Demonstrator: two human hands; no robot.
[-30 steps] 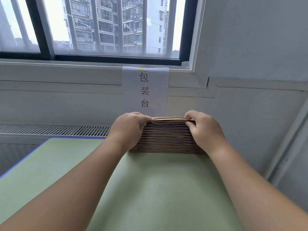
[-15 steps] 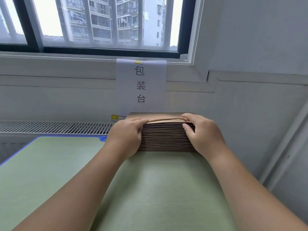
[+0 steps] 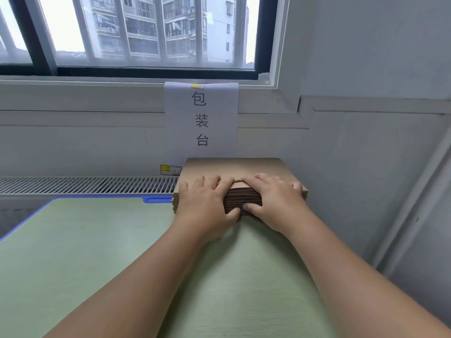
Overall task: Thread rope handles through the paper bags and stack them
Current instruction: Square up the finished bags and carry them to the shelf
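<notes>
A stack of paper bags [image 3: 246, 167] is set at the far edge of the table [image 3: 97, 252], below a paper sign [image 3: 201, 118]. Its near edge is gripped by the left hand [image 3: 207, 203] and right hand [image 3: 274, 200]: fingers [image 3: 216, 182] are curled over the top, thumbs [image 3: 233, 213] pressed against the near face.

This is a packing station in a plain workroom. A paper sign [image 3: 201, 118] taped below the window [image 3: 146, 32] reads 包装台, "packing table". Under it a pale green bench [image 3: 97, 252] with a blue edge carries a stack of flat brown paper bags [image 3: 234, 167]. A radiator grille [image 3: 85, 185] runs along the bare white wall, and apartment blocks [image 3: 136, 28] show outside.
</notes>
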